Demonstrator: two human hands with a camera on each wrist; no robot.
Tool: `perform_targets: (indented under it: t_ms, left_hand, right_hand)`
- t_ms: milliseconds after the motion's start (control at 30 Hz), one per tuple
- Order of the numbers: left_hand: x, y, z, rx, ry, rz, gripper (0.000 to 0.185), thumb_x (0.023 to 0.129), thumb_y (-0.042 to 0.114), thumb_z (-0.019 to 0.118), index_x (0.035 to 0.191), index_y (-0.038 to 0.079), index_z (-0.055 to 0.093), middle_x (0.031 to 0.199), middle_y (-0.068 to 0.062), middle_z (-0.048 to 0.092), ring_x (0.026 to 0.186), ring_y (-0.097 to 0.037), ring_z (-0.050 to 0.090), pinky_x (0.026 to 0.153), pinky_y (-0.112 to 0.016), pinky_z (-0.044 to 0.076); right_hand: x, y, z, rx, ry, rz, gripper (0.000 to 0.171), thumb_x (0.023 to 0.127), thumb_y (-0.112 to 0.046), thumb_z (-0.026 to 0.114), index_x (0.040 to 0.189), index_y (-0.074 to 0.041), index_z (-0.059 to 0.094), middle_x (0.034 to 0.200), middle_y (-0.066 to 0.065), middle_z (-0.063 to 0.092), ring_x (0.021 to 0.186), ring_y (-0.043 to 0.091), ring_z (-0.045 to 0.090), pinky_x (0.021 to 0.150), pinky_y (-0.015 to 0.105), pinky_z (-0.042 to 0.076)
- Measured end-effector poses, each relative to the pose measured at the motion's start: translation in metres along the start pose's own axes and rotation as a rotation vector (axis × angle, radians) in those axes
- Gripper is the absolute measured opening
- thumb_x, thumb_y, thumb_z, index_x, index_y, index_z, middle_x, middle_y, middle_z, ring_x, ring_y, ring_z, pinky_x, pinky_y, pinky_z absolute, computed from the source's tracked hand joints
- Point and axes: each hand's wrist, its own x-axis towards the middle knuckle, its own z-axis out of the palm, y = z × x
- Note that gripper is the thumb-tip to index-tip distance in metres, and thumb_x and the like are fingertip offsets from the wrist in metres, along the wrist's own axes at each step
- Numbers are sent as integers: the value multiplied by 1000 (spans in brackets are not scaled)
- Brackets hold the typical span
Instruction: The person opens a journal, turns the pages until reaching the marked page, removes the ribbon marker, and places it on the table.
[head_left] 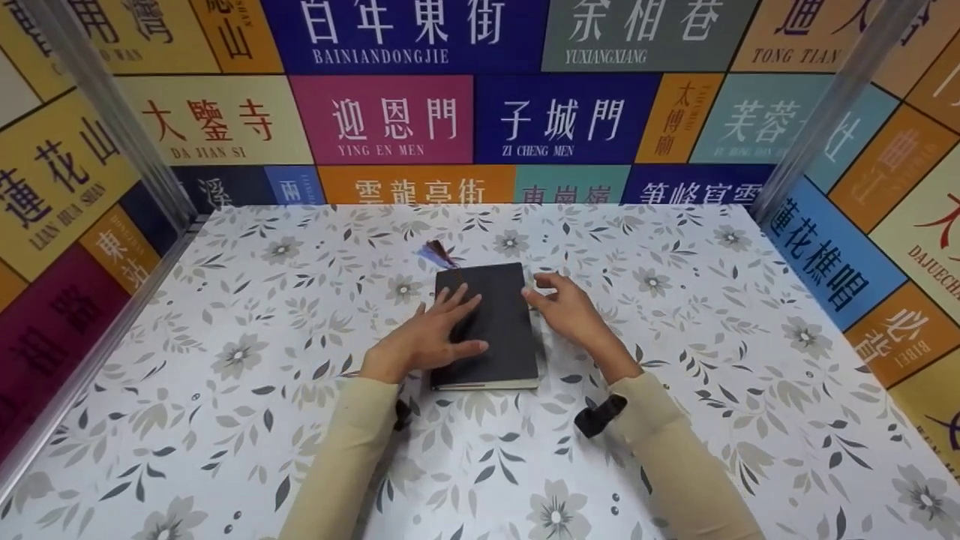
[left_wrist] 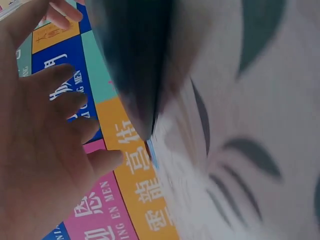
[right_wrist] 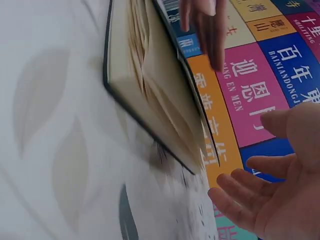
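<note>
I see a black book (head_left: 487, 322) lying flat in the middle of the frame, on a counter (head_left: 712, 360) covered with a smooth cloth of gray flowers and leaves. The book is a rectangle with a dark, plain cover and pale page edges. A small tassel (head_left: 439, 253) sticks out at its top left corner. My left hand (head_left: 431, 337) rests on the cover with fingers straight and spread. My right hand (head_left: 570, 307) is just beside the book's right edge, fingers loose and apart, holding nothing. Bright sign walls (head_left: 390, 112) stand behind.
</note>
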Motion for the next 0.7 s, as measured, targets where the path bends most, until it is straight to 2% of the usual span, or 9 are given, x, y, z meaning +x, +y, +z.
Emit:
perform_targets:
  t_ms: [200, 467, 700]
  left_hand:
    - [4, 5, 9, -19, -105, -53, 79, 94, 55, 61, 159, 29, 25, 171, -1, 6, 158, -28, -1, 128, -52, 6]
    - [1, 9, 14, -26, -107, -48, 80, 92, 47, 68, 158, 22, 30, 170, -8, 9, 158, -31, 0, 129, -50, 4]
    - [0, 15, 14, -1, -138, -80, 78, 95, 46, 65, 159, 20, 28, 170, -10, 8, 158, -33, -1, 129, -50, 4]
  right_hand:
    - [1, -5, 11, 133, -40, 144, 62, 99, -32, 61, 152, -6, 41, 150, 19, 49, 122, 34, 62, 91, 39, 58]
    - [2, 0, 22, 152, -60, 216, 64, 95, -24, 68, 149, 0, 43, 144, 22, 53, 102, 23, 64, 78, 28, 56]
    - [1, 5, 27, 144, -37, 233, 62, 91, -15, 72, 147, -2, 48, 138, 20, 58, 86, 15, 62, 68, 22, 52]
